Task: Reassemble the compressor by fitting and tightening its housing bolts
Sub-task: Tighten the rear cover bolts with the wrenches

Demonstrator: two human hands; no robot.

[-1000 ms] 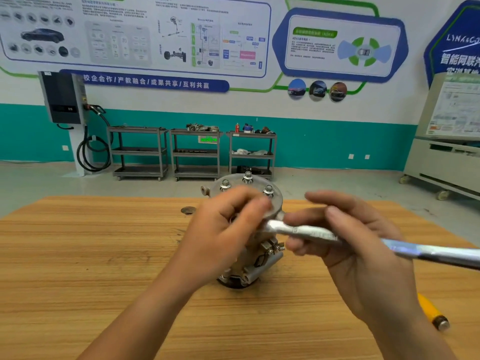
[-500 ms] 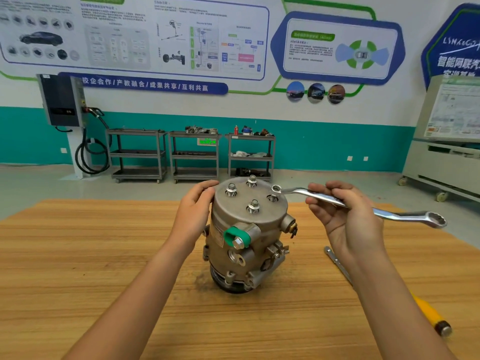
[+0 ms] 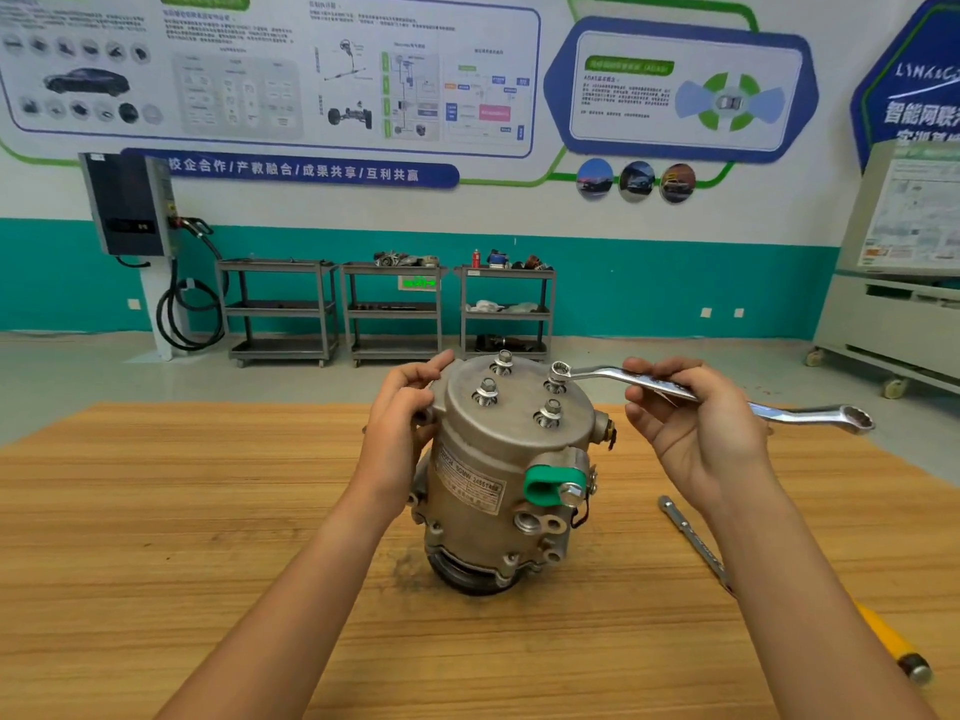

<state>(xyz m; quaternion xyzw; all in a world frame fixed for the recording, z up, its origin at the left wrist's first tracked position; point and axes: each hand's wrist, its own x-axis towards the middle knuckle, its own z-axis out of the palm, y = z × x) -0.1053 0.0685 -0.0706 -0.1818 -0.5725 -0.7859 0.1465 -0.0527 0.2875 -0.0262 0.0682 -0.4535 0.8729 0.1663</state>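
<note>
The compressor (image 3: 498,475) stands upright on the wooden table (image 3: 156,511), four housing bolts (image 3: 485,393) sticking up from its top plate. The left hand (image 3: 400,423) grips its upper left rim. The right hand (image 3: 696,423) pinches a wrench (image 3: 800,412), whose ring end sits over the rear right one. A yellow-handled screwdriver (image 3: 891,641) lies at right.

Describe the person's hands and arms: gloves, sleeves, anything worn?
The left hand and right hand are bare, with no gloves and no rings visible on the fingers. The left forearm and right forearm are uncovered down to the frame's edge, with no sleeve, watch or wristband in view.
</note>
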